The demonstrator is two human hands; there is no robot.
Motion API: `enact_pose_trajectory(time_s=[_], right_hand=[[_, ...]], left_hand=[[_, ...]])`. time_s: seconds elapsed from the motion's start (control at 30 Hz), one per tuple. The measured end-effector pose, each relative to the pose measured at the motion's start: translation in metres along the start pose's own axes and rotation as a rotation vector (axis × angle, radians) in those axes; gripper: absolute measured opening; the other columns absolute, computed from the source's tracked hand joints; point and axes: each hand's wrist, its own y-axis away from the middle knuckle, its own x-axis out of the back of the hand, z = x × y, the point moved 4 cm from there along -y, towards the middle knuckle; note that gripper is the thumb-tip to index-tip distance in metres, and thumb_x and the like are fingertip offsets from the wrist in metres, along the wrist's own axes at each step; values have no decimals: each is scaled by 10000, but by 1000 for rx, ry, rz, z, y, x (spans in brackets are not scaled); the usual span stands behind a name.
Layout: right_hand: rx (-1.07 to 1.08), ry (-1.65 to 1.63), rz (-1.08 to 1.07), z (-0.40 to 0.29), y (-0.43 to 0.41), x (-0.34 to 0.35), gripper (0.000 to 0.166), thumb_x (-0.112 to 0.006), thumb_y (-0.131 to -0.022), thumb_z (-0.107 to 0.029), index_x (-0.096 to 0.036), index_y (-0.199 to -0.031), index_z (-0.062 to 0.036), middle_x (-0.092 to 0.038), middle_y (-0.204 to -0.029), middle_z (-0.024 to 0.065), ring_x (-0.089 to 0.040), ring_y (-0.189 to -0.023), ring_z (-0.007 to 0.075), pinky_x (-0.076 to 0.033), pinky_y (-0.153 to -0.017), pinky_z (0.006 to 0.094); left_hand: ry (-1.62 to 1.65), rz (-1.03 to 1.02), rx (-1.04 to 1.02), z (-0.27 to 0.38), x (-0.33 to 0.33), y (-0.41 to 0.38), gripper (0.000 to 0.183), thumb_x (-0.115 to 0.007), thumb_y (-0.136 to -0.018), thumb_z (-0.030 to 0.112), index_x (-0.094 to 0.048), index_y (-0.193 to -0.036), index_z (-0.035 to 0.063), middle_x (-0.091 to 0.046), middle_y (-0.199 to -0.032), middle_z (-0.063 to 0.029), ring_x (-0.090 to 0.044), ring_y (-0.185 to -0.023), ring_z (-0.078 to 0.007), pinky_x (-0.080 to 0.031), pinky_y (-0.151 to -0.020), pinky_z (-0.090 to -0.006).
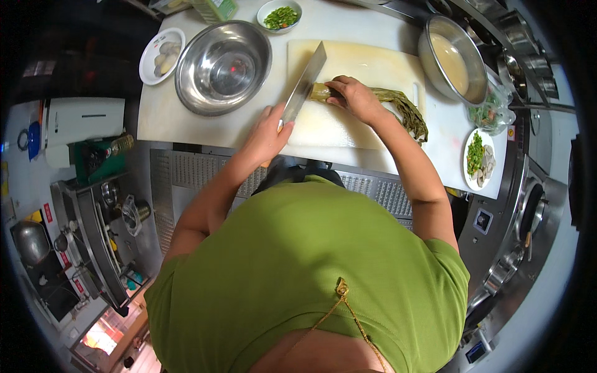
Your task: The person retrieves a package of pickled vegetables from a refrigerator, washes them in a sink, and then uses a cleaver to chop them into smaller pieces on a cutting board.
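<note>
My left hand [267, 135] grips the handle of a cleaver [304, 84], its broad steel blade slanting away over a pale cutting board [364, 58]. Under the curled fingers of my right hand [357, 99] is a bundle of pickled leafy greens [410, 114]. The pale cut stem end faces the blade and lies close beside it; whether they touch, I cannot tell. Dark, limp leaves trail to the right across the board and over its near right edge. My right hand hides the middle of the bundle.
Left of the board stands a steel basin [224, 67], beside a white bowl of pale pieces [163, 56]. Behind is a bowl of chopped greens [280, 17]. To the right are a steel bowl of cloudy liquid [450, 63], a plastic bag [492, 112] and an oval plate [479, 161].
</note>
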Motion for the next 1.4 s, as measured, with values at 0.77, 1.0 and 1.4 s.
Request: enact_pose_trajectory(time_s=[0.77, 1.0, 1.4], right_hand=[[-430, 156, -137, -24, -22, 22, 389, -535, -917, -367, -649, -834, -3, -637, -765, 240, -614, -767, 417, -494, -731, 463], [-516, 207, -163, -32, -23, 34, 380, -503, -931, -365, -641, -893, -13, -642, -830, 240, -612, -804, 419, -490, -737, 478], [-510, 137, -4, -42, 4, 23, 331, -526, -930, -303, -625, -944, 13, -633, -807, 242, -605, -776, 420, -476, -714, 455]], left_hand=[[299, 181, 240, 1, 13, 23, 363, -593, -875, 94, -441, -1191, -1, -652, -857, -218, -671, -779, -354, -512, -625, -392], [271, 160, 166, 1, 5, 26, 357, -590, -890, 126, -437, -1180, -16, -650, -834, -244, -654, -776, -402, -509, -639, -432], [357, -2, 192, 10, 7, 32, 305, -541, -898, 103, -422, -1150, -19, -627, -856, -268, -593, -789, -470, -450, -657, -530]])
